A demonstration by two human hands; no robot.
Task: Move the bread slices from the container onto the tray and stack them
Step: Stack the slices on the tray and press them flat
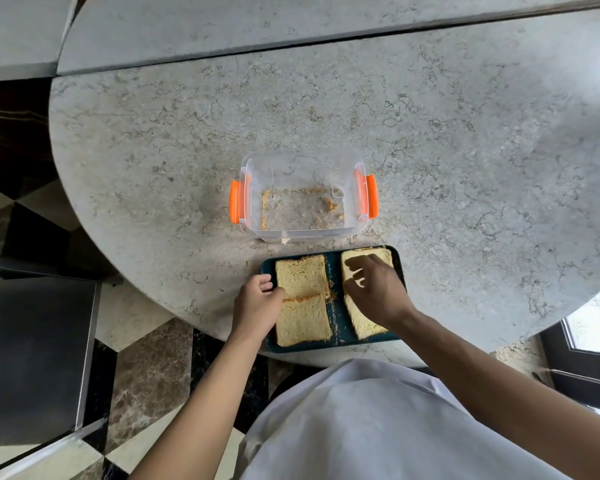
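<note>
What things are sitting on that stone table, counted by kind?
Bread slices: 4 (far-left slice, near-left slice, far-right slice, near-right slice)
Teal tray: 1
Clear container with orange latches: 1
Total: 6

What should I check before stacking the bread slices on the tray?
1. Container emptied of slices: ok, only crumbs left.
2. Slices on the tray: ok, four show.
3. Slices stacked: not ok, far-left slice only overlaps near-left slice; the right pair lie apart.
4. Left hand on a slice: ok, at the left pair's edge.
5. Right hand grip: cannot tell, it covers the right slices.
</note>
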